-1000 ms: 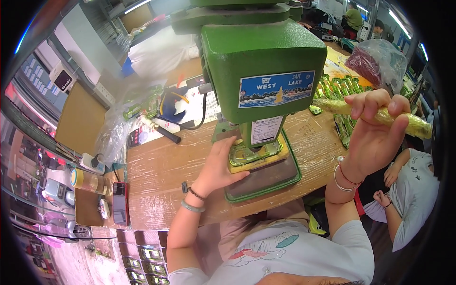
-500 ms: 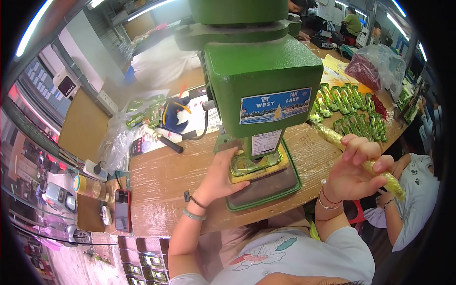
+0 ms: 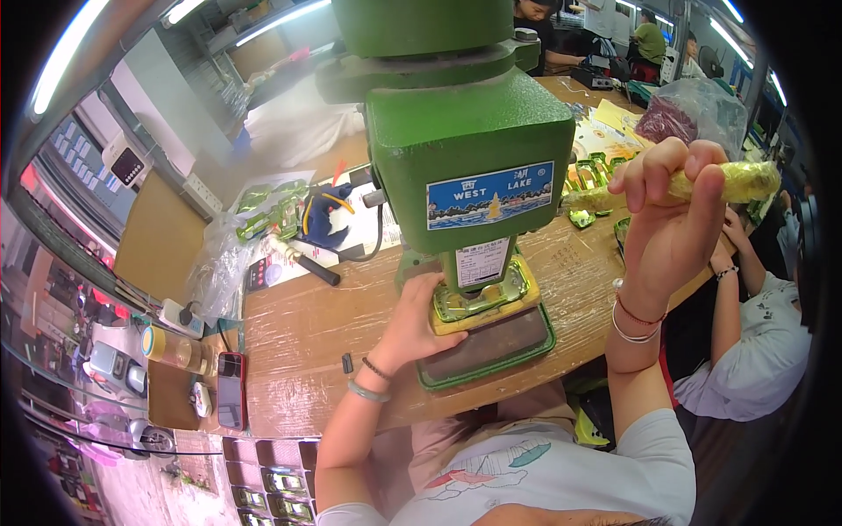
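A green bench drill press point(image 3: 469, 118) stands in front of me. My left hand point(image 3: 410, 317) grips the left edge of a yellow block point(image 3: 493, 322), thumb along its near side. Upon the block lies a clear green plastic part point(image 3: 449, 307), directly beneath the machine's head. What touches the part there is hidden. Raised at the right, my right hand point(image 3: 671, 206) is closed around the press's lever handle point(image 3: 747, 182), wrapped in yellowish film. The handle runs nearly level, its outer end slightly higher. Below the block is the machine's dark base plate point(image 3: 487, 349) with a green rim.
A red-edged phone point(image 3: 231, 390) and a jar with a yellow lid point(image 3: 175, 349) sit at the left. Behind them lie a black-handled tool point(image 3: 314, 267) and blue pliers-like handles point(image 3: 326, 219). Another person's arm point(image 3: 726, 298) is close on the right.
My right hand has risen with the lever handle, whose outer end swung up from a downward slope. My left hand and the block with the green part have shifted slightly right.
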### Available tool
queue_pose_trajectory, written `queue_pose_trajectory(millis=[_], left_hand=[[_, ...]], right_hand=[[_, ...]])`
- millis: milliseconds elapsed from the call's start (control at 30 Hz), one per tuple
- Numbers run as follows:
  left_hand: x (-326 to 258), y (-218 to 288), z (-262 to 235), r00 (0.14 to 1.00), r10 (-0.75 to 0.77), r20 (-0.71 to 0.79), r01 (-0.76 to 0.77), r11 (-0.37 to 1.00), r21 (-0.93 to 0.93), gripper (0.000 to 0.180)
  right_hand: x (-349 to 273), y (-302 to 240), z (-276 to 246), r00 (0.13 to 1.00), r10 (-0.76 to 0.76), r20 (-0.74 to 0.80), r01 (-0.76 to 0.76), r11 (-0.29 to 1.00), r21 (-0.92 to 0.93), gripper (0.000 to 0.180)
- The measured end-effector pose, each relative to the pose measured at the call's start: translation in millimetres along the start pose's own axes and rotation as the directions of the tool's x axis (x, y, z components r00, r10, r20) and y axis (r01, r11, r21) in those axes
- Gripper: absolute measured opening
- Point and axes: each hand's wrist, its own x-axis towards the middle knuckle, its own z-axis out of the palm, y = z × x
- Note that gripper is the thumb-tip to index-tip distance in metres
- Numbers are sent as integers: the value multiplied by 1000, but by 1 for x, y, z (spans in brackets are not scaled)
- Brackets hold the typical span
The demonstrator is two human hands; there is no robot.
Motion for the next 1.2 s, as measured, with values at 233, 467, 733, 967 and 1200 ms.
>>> queue_pose_trajectory(millis=[233, 467, 733, 967, 1200], left_hand=[[0, -2, 2, 1000, 9, -13, -9, 1000, 9, 80], [0, -2, 2, 1000, 13, -14, -12, 1000, 15, 80], [0, -2, 1, 1000, 11, -8, -11, 1000, 14, 79], [4, -2, 0, 1000, 13, -3, -13, 1000, 12, 78], [-4, -1, 0, 1000, 21, -5, -21, 1000, 12, 81]], right_hand=[[-7, -4, 0, 1000, 4, -27, -4, 1000, 2, 30], [-14, -5, 0, 1000, 1, -27, 0, 1000, 21, 29], [-21, -7, -1, 998, -13, -53, 11, 999, -45, 31], [-64, -3, -7, 977, -184, -104, 180, 983, -49, 33], [-87, -1, -6, 951, -276, -136, 262, 959, -110, 34]])
